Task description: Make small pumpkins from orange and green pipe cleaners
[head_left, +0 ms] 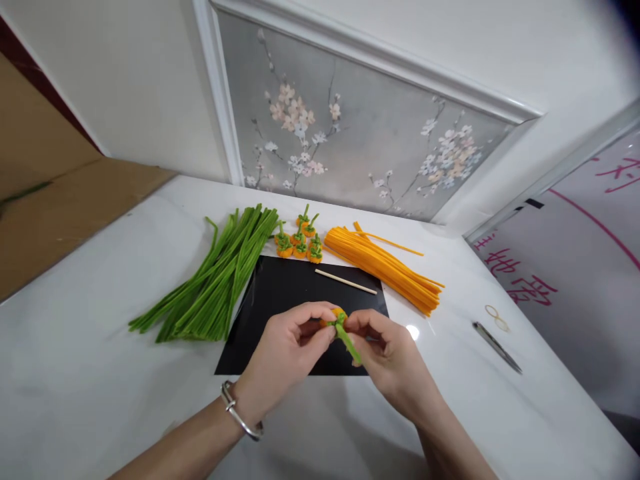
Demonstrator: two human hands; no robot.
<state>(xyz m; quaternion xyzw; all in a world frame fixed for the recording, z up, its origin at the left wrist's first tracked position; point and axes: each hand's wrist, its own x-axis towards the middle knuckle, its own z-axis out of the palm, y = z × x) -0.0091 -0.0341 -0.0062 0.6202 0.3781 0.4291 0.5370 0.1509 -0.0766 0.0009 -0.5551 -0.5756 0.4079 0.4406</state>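
Note:
Above the black mat (280, 287), both hands are closed at a small orange pipe-cleaner persimmon or pumpkin (340, 312) with green on top. My left hand (295, 340) pinches its left side between thumb and fingers. My right hand (387, 347) is closed at its right side, thumb and index finger by a loose green pipe-cleaner end (349, 343) that points down towards me. The fingers hide part of the piece. Beyond the hands, a thin wooden stick (346, 281) lies across the mat.
Green pipe cleaners (215, 287) lie bundled at left, orange ones (383, 267) at right. Several finished orange-and-green pieces (300, 248) stand behind the mat. A slim metal tool (497, 347) and thin yellowish rings (497, 319) lie on the white table (90, 387). A framed floral panel (350, 133) backs it.

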